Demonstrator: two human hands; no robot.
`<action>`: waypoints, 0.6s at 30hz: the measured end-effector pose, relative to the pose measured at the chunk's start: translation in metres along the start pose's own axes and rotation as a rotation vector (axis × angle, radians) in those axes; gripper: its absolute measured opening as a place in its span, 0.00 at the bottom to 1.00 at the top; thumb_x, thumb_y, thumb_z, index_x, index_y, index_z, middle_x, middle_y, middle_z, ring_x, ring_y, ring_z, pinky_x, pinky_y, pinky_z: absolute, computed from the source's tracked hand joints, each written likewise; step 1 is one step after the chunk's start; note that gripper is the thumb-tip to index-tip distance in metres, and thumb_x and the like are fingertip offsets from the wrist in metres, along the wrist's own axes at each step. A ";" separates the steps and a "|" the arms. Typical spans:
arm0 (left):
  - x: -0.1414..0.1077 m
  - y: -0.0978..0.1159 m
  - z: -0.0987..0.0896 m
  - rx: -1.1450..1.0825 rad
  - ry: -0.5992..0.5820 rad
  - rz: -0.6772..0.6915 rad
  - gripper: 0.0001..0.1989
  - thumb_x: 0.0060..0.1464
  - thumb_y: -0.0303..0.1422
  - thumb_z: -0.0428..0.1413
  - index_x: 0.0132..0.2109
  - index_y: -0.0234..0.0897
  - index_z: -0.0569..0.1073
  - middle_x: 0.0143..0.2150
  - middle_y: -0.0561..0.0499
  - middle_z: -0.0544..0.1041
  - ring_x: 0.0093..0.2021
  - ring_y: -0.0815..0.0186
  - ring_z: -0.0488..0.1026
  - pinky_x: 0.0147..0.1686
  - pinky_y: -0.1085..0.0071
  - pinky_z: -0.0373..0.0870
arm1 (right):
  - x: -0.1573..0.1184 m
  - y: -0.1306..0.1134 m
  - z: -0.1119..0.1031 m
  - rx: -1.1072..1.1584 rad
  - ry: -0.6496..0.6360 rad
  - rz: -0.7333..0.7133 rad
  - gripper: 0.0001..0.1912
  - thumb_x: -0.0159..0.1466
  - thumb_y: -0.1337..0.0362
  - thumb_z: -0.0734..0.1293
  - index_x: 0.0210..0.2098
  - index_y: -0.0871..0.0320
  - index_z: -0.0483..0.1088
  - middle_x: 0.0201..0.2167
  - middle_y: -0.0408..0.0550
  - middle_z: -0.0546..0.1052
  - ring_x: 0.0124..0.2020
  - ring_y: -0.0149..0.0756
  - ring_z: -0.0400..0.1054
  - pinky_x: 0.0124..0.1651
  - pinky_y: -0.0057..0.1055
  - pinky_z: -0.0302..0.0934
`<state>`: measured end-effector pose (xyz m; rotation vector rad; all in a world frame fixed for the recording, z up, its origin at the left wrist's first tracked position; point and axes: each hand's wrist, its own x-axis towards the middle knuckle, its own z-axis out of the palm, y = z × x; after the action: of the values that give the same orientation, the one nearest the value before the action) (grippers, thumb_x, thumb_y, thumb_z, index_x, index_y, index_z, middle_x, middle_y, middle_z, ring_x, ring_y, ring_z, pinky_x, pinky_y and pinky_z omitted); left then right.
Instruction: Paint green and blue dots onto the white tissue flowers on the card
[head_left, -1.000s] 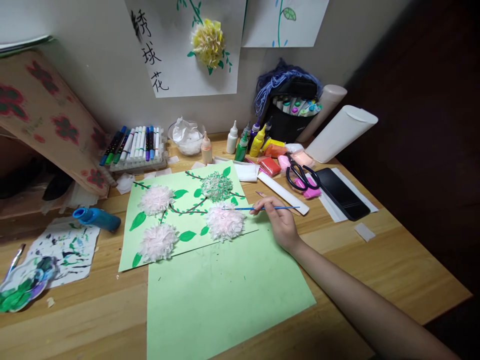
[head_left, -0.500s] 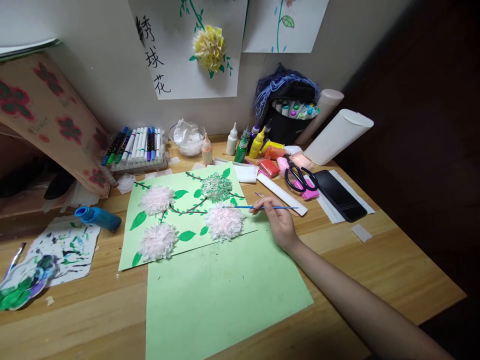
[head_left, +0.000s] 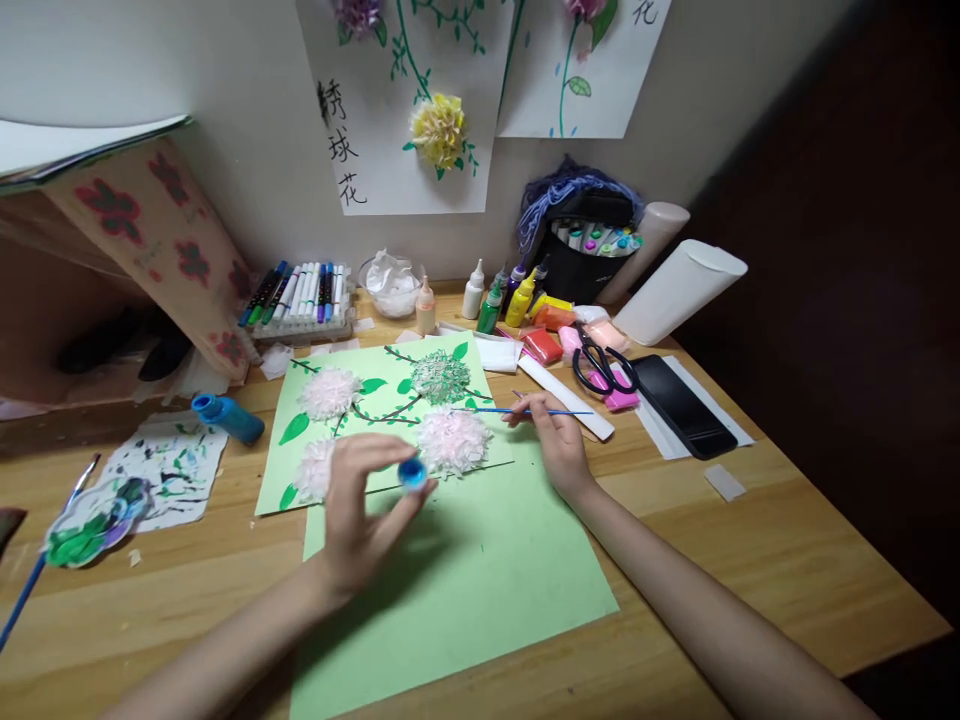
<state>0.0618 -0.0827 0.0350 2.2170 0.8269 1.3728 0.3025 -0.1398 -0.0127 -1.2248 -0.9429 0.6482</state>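
Observation:
Pinched between thumb and fingers of my left hand [head_left: 360, 510] is a small blue bottle cap [head_left: 412, 473], raised above the green paper. My right hand [head_left: 555, 440] grips a thin blue paintbrush [head_left: 499, 411], whose tip points left over the lower right pale pink paper flower [head_left: 454, 440]. This flower is glued on a light green picture [head_left: 390, 370] with painted branches and leaves. Another pale flower [head_left: 328, 393] sits upper left, a green-speckled flower [head_left: 440, 377] upper right. My left hand partly covers the lower left flower [head_left: 313, 470]. An uncapped blue paint bottle [head_left: 229, 417] lies at the left.
A smeared palette [head_left: 90, 525] with a brush rests by a stained paper [head_left: 165, 470]. Behind the picture stand boxed markers [head_left: 300, 300], a bowl of tissue [head_left: 391, 285] and paint bottles [head_left: 491, 305]. Scissors [head_left: 604, 365] and a phone [head_left: 686, 405] lie right.
My left hand has come into view from the lower left, holding the blue cap. My right hand keeps the brush in nearly the same place. The camera view has shifted slightly.

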 end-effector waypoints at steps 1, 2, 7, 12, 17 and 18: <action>-0.002 -0.003 0.007 0.011 0.000 0.005 0.08 0.59 0.34 0.60 0.45 0.41 0.72 0.40 0.50 0.76 0.41 0.63 0.74 0.41 0.64 0.73 | 0.000 0.001 0.000 0.021 0.026 0.001 0.16 0.67 0.50 0.64 0.33 0.54 0.73 0.27 0.42 0.77 0.30 0.30 0.72 0.38 0.29 0.68; -0.002 -0.007 0.015 0.027 -0.002 0.002 0.08 0.58 0.32 0.61 0.44 0.41 0.71 0.39 0.51 0.76 0.41 0.62 0.74 0.40 0.64 0.72 | 0.000 0.001 0.000 0.052 0.058 0.000 0.17 0.67 0.49 0.64 0.32 0.54 0.73 0.27 0.42 0.77 0.29 0.30 0.72 0.37 0.29 0.68; -0.003 -0.023 0.037 0.100 -0.043 -0.074 0.10 0.57 0.28 0.61 0.45 0.40 0.69 0.40 0.49 0.76 0.43 0.60 0.72 0.42 0.63 0.68 | -0.007 -0.009 0.005 0.210 0.174 -0.023 0.19 0.66 0.47 0.64 0.29 0.55 0.73 0.26 0.42 0.75 0.26 0.31 0.71 0.32 0.30 0.68; -0.005 -0.027 0.034 0.092 -0.098 -0.088 0.08 0.58 0.28 0.60 0.44 0.40 0.71 0.40 0.49 0.77 0.43 0.59 0.72 0.44 0.62 0.67 | -0.027 -0.025 0.013 0.124 0.015 -0.132 0.18 0.70 0.53 0.60 0.31 0.55 0.74 0.28 0.45 0.75 0.30 0.34 0.72 0.33 0.32 0.67; -0.007 -0.028 0.034 0.077 -0.130 -0.079 0.08 0.58 0.26 0.58 0.45 0.40 0.72 0.42 0.49 0.79 0.45 0.58 0.72 0.46 0.60 0.67 | -0.038 -0.024 0.011 -0.142 -0.157 -0.344 0.16 0.73 0.58 0.56 0.38 0.53 0.74 0.33 0.47 0.77 0.37 0.37 0.71 0.41 0.36 0.65; -0.007 -0.028 0.034 0.072 -0.133 -0.079 0.09 0.58 0.26 0.58 0.45 0.40 0.72 0.42 0.49 0.79 0.45 0.58 0.72 0.46 0.60 0.67 | -0.039 -0.023 0.010 -0.177 -0.186 -0.369 0.16 0.73 0.59 0.56 0.39 0.52 0.74 0.33 0.47 0.77 0.38 0.38 0.71 0.42 0.37 0.64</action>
<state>0.0828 -0.0673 -0.0015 2.2760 0.9187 1.1623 0.2734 -0.1729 0.0003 -1.1167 -1.3668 0.3936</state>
